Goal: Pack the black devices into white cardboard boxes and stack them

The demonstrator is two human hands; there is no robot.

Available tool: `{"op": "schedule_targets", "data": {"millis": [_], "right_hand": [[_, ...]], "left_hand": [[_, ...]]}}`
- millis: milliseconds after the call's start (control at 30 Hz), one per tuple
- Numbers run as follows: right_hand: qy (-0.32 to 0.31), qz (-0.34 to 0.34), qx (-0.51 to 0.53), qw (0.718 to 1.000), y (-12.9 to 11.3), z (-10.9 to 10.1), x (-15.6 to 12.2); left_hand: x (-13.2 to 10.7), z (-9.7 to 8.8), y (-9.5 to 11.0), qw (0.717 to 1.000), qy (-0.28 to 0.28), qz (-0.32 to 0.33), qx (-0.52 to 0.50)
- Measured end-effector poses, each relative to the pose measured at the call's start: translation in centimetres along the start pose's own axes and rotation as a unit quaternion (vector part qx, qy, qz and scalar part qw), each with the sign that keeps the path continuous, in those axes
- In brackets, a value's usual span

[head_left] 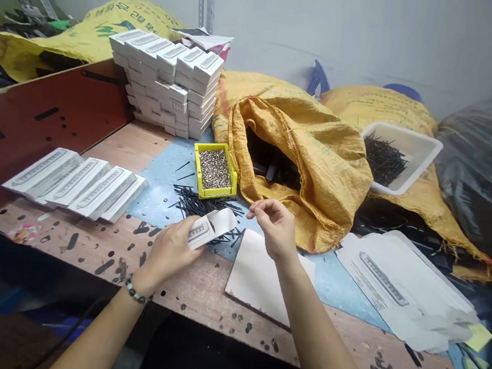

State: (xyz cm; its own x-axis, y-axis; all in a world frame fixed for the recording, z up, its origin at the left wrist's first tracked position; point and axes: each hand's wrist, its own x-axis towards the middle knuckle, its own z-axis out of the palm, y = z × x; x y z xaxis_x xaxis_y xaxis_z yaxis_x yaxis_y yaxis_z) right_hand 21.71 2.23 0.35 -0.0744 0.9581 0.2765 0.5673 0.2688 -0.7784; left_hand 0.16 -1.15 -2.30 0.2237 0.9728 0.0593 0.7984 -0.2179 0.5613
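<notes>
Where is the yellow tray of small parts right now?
In the head view, the yellow tray sits mid-table, just left of the open yellow sack, with the white box stack behind it.

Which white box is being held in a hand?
The partly folded white carton in the left hand; the others stand in a stack or lie in a row on the bench.

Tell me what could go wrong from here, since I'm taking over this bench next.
The white carton in the left hand sits just above loose dark nails, so a slip might prick fingers or scatter them. The yellow tray of small metal pieces stands beside those nails and could spill if knocked. The tall stack of white boxes might topple if bumped.
</notes>
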Motion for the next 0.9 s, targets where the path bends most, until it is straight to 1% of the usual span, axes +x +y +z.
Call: {"op": "schedule_targets", "data": {"millis": [33,67,100,133,200,267,300,333,367,400,433,467,500,567,633,667,733,800,867,900], "right_hand": [[0.026,-0.004,0.082,0.996,-0.6,0.2,-0.3],[0.043,-0.009,0.142,0.989,-1.1,0.5,-0.5],[0.051,-0.018,0.167,0.985,-1.5,0.8,-0.7],[0.052,-0.029,0.154,0.986,-1.7,1.0,-0.9],[0.065,-0.053,0.095,0.992,-1.6,1.0,-1.2],[0.086,-0.065,0.041,0.993,-1.0,0.8,-1.4],[0.084,-0.062,0.005,0.995,-0.5,0.6,-1.5],[0.058,-0.053,-0.05,0.996,-0.1,0.6,-1.6],[0.014,-0.042,-0.119,0.992,0.3,0.7,-1.7],[-0.04,-0.031,-0.19,0.98,0.7,0.9,-1.8],[-0.093,-0.022,-0.251,0.963,1.0,1.4,-1.9],[-0.135,-0.016,-0.296,0.945,1.3,2.0,-1.9],[-0.162,-0.012,-0.323,0.932,1.5,2.6,-1.9],[-0.179,-0.012,-0.335,0.925,1.7,3.9,-1.7],[-0.192,-0.016,-0.34,0.921,1.9,4.5,-1.4],[-0.196,-0.02,-0.339,0.92,1.9,4.4,-1.2],[-0.2,-0.025,-0.336,0.92,1.7,3.5,-0.9],[-0.191,-0.037,-0.313,0.93,1.1,1.9,-0.6],[-0.168,-0.075,-0.264,0.947,-0.1,0.4,-0.5],[-0.155,-0.106,-0.244,0.951,-0.9,-0.3,-0.5]], "left_hand": [[0.0,0.3,0.3,1.0,-0.002,0.011,-0.006],[0.1,0.6,0.6,1.0,-0.004,0.02,-0.015],[0.2,0.8,1.0,0.999,-0.008,0.024,-0.026],[0.3,1.1,1.3,0.999,-0.012,0.019,-0.039],[0.7,1.4,1.7,0.998,-0.024,-0.008,-0.061],[1.3,1.3,1.6,0.995,-0.031,-0.048,-0.076],[1.6,1.2,1.5,0.993,-0.034,-0.068,-0.087],[1.9,0.8,1.2,0.99,-0.035,-0.087,-0.103],[2.2,0.4,0.8,0.987,-0.032,-0.105,-0.12],[2.3,-0.1,0.5,0.983,-0.023,-0.123,-0.136],[2.4,-0.7,0.0,0.98,-0.007,-0.138,-0.146],[2.3,-1.3,-0.4,0.978,0.011,-0.147,-0.149],[2.2,-1.9,-0.8,0.978,0.029,-0.151,-0.143],[1.6,-2.9,-1.5,0.981,0.047,-0.144,-0.123],[0.8,-3.4,-2.1,0.986,0.035,-0.129,-0.1],[0.4,-3.5,-2.4,0.989,0.023,-0.121,-0.085],[-0.1,-3.4,-2.9,0.994,0.005,-0.095,-0.049],[-0.3,-3.0,-3.0,0.999,0.002,-0.053,-0.006],[-0.1,-2.4,-2.7,1.0,0.006,-0.002,0.019],[0.0,-2.0,-2.4,1.0,0.002,0.023,0.021]]}}
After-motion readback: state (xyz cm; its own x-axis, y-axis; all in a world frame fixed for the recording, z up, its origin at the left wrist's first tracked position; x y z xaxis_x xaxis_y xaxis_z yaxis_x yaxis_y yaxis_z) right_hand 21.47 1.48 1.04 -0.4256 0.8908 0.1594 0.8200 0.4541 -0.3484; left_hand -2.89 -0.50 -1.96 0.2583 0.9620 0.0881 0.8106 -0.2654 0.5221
